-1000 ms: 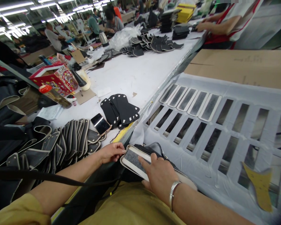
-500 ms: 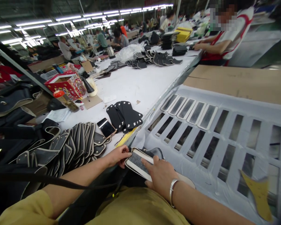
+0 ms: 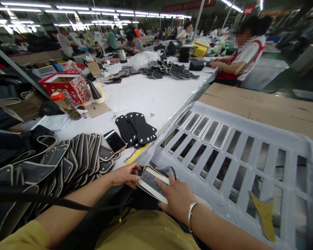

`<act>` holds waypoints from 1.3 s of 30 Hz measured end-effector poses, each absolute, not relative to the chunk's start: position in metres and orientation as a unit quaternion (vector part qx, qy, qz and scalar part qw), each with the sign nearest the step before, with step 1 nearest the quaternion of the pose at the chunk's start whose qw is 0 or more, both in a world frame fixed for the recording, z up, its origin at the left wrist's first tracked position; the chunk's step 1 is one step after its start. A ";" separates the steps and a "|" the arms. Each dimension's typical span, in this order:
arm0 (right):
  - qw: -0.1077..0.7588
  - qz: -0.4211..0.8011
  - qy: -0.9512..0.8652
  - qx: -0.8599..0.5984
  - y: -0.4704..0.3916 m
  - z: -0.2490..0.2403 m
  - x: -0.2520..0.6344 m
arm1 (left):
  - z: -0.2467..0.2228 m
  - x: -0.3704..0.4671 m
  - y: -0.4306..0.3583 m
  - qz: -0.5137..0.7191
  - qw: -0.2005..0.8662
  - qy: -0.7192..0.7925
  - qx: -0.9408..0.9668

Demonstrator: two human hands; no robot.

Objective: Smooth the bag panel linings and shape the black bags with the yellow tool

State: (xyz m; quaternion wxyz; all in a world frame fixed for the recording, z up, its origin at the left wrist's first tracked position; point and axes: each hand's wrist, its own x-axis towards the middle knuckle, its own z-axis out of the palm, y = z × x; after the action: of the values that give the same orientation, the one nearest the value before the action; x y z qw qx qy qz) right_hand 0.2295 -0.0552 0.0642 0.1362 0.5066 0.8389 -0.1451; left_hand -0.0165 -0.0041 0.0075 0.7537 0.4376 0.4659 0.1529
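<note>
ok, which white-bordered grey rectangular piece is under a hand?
The piece nearest the wearer: the right hand rests on it, the left hand at its end. The five pieces in a row on the pale-grey slotted rack lie untouched.

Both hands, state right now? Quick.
Left hand: fingers curled at the left end of the white-edged grey piece; can't tell whether they grip it.
Right hand: holding that piece, laid over its top, index finger extended.
</note>
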 end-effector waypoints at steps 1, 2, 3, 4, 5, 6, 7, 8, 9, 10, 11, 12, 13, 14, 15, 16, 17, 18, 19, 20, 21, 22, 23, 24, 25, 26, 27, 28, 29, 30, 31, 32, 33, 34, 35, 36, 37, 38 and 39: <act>0.139 -0.142 0.839 0.506 -0.054 0.064 0.229 | 0.008 -0.017 -0.003 0.148 0.750 0.473 0.438; 0.141 -0.141 0.840 0.505 -0.054 0.064 0.229 | 0.008 -0.016 -0.002 0.143 0.744 0.482 0.440; 0.142 -0.141 0.840 0.505 -0.054 0.063 0.228 | 0.008 -0.014 0.000 0.139 0.736 0.493 0.443; 0.144 -0.143 0.840 0.504 -0.053 0.063 0.228 | 0.007 -0.012 0.001 0.134 0.726 0.505 0.448; 0.145 -0.145 0.839 0.504 -0.053 0.062 0.228 | 0.006 -0.010 0.003 0.129 0.715 0.516 0.454; 0.145 -0.147 0.838 0.505 -0.053 0.062 0.228 | 0.004 -0.008 0.004 0.123 0.704 0.526 0.462; 0.143 -0.149 0.838 0.505 -0.053 0.061 0.229 | 0.002 -0.006 0.005 0.117 0.692 0.535 0.471; 0.141 -0.150 0.838 0.506 -0.053 0.060 0.229 | 0.001 -0.006 0.006 0.112 0.682 0.540 0.480; 0.138 -0.151 0.837 0.507 -0.052 0.060 0.229 | 0.000 -0.005 0.008 0.109 0.674 0.542 0.489; 0.135 -0.152 0.837 0.508 -0.052 0.059 0.229 | -0.001 -0.005 0.009 0.109 0.666 0.543 0.500; 0.132 -0.153 0.836 0.510 -0.052 0.059 0.229 | 0.000 -0.005 0.009 0.111 0.650 0.545 0.517; 0.130 -0.154 0.836 0.511 -0.052 0.060 0.229 | 0.002 -0.005 0.010 0.114 0.620 0.553 0.546; 0.130 -0.155 0.835 0.512 -0.051 0.060 0.230 | 0.005 -0.004 0.009 0.120 0.571 0.565 0.583; 0.130 -0.155 0.835 0.512 -0.052 0.061 0.230 | 0.009 -0.002 0.007 0.134 0.504 0.578 0.628; 0.131 -0.155 0.835 0.511 -0.052 0.061 0.231 | 0.013 0.001 0.003 0.152 0.427 0.580 0.676; 0.131 -0.155 0.836 0.509 -0.053 0.061 0.232 | 0.018 0.005 -0.002 0.169 0.352 0.568 0.725; 0.133 -0.154 0.837 0.508 -0.054 0.062 0.232 | 0.022 0.009 -0.009 0.184 0.288 0.540 0.769; 0.134 -0.153 0.837 0.509 -0.055 0.061 0.232 | 0.025 0.014 -0.016 0.190 0.242 0.499 0.810; 0.135 -0.152 0.836 0.510 -0.056 0.061 0.232 | 0.027 0.018 -0.024 0.186 0.213 0.452 0.846; 0.135 -0.150 0.835 0.512 -0.057 0.062 0.232 | 0.028 0.023 -0.031 0.172 0.195 0.407 0.876; 0.136 -0.148 0.834 0.514 -0.057 0.062 0.231 | 0.028 0.026 -0.037 0.152 0.183 0.374 0.896; 0.138 -0.151 0.833 0.514 -0.057 0.064 0.230 | 0.027 0.029 -0.042 0.134 0.171 0.354 0.910; 0.143 -0.159 0.833 0.511 -0.056 0.066 0.230 | 0.026 0.031 -0.044 0.118 0.158 0.345 0.918; 0.148 -0.174 0.832 0.505 -0.054 0.070 0.231 | 0.025 0.032 -0.046 0.104 0.143 0.343 0.922; 0.150 -0.196 0.831 0.498 -0.051 0.074 0.233 | 0.024 0.033 -0.046 0.092 0.129 0.345 0.925; 0.144 -0.228 0.829 0.489 -0.047 0.080 0.237 | 0.023 0.033 -0.046 0.082 0.117 0.345 0.928; 0.126 -0.271 0.826 0.479 -0.042 0.086 0.243 | 0.023 0.033 -0.045 0.073 0.105 0.342 0.931; 0.098 -0.319 0.818 0.469 -0.037 0.092 0.251 | 0.022 0.033 -0.045 0.065 0.093 0.336 0.935; 0.065 -0.366 0.805 0.463 -0.033 0.098 0.261 | 0.022 0.032 -0.045 0.060 0.080 0.331 0.938; 0.033 -0.411 0.787 0.459 -0.030 0.103 0.273 | 0.021 0.032 -0.046 0.058 0.066 0.326 0.941; 0.012 -0.447 0.764 0.465 -0.029 0.105 0.286 | 0.020 0.032 -0.047 0.058 0.051 0.322 0.944; 0.006 -0.473 0.739 0.479 -0.029 0.106 0.300 | 0.019 0.033 -0.049 0.059 0.036 0.320 0.945; 0.009 -0.498 0.707 0.501 -0.031 0.104 0.313 | 0.019 0.033 -0.051 0.060 0.022 0.320 0.945; 0.017 -0.528 0.666 0.527 -0.036 0.101 0.326 | 0.018 0.034 -0.053 0.059 0.010 0.321 0.945; 0.025 -0.568 0.615 0.547 -0.043 0.095 0.337 | 0.017 0.035 -0.055 0.056 0.000 0.322 0.945; 0.030 -0.614 0.560 0.556 -0.051 0.089 0.346 | 0.017 0.037 -0.057 0.052 -0.008 0.323 0.945; 0.027 -0.656 0.509 0.557 -0.059 0.082 0.352 | 0.016 0.038 -0.060 0.046 -0.017 0.324 0.945; 0.016 -0.690 0.468 0.551 -0.068 0.075 0.356 | 0.016 0.039 -0.062 0.038 -0.025 0.324 0.945; 0.000 -0.713 0.439 0.546 -0.076 0.068 0.358 | 0.016 0.041 -0.064 0.028 -0.032 0.322 0.946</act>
State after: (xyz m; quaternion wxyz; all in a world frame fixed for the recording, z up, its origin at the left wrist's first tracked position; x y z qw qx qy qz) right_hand 0.3583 -0.0755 0.0683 -0.0004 0.5463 0.4391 -0.7133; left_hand 0.0411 -0.0636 0.0164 -0.0324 0.9459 0.3217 0.0280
